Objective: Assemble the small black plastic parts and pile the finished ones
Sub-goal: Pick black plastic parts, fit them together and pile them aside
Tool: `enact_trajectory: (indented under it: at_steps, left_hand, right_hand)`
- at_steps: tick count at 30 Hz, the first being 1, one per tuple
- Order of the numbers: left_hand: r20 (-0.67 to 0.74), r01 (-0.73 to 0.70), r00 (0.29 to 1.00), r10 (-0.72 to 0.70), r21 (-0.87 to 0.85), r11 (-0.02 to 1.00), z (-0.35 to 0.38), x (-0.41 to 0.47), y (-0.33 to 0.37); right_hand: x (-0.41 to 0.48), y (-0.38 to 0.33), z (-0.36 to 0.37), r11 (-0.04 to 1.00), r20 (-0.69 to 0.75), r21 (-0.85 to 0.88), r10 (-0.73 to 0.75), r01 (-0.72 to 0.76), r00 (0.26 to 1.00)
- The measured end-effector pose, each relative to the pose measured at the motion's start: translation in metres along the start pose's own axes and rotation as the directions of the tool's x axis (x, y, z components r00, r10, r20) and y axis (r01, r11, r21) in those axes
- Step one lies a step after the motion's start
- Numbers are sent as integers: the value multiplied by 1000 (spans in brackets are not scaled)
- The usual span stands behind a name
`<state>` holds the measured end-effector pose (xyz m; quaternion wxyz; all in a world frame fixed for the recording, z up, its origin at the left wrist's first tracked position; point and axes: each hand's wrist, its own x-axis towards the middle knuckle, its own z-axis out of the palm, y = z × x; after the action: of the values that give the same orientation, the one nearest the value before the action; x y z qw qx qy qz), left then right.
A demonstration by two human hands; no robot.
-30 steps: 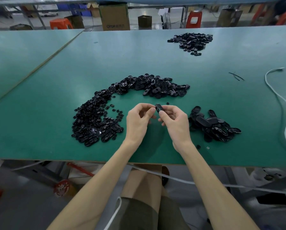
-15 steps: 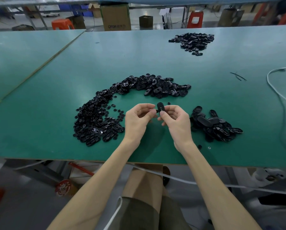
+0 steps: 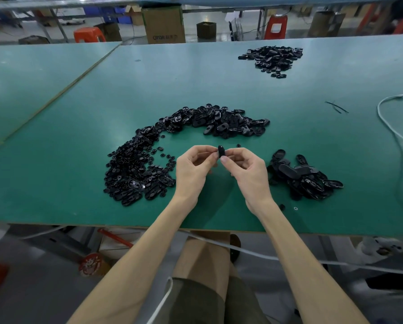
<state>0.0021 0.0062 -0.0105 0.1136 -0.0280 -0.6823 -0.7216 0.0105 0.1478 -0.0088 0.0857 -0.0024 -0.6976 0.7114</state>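
My fingers [image 3: 209, 150] are curled in and pinching one small black part [image 3: 221, 152] between both hands, just above the centre of the frame. The left hand [image 3: 192, 170] holds it from one side with fingertip and thumb, and the right hand [image 3: 248, 170] grips it from the other, thumb tip pressed against its lower edge. The part stands on edge, lifted off the worktop [image 3: 195, 85]. It is too small for me to tell whether its two pieces are fully seated.

I judge I am in the middle of the joining step: pressing one piece into the other, with nothing yet set down. The next move calls for a firm, square squeeze until the pieces sit flush. After that only the right hand needs to carry the part a short way to the heap [image 3: 301, 177] just beside it at centre right, which looks to be the finished ones, though I cannot be sure. The left hand would then be free to pick up fresh pieces.

Those lie close. A dense spread of little round pieces [image 3: 132, 169] sits at centre left. It curves up into a band of larger oval shells [image 3: 221, 123] just beyond my hands. Another heap of black parts [image 3: 271, 57] sits far off at upper right. A white cable [image 3: 397, 136] trails down the right edge of the frame.
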Motion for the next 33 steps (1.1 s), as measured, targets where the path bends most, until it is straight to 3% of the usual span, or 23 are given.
enact_trajectory:
  at_steps: [33]
  left_hand:
    - [-46, 4, 999, 0, 84, 996, 2, 1, -4]
  right_hand:
    - [-2, -3, 3, 998, 10, 65, 5, -5, 1000]
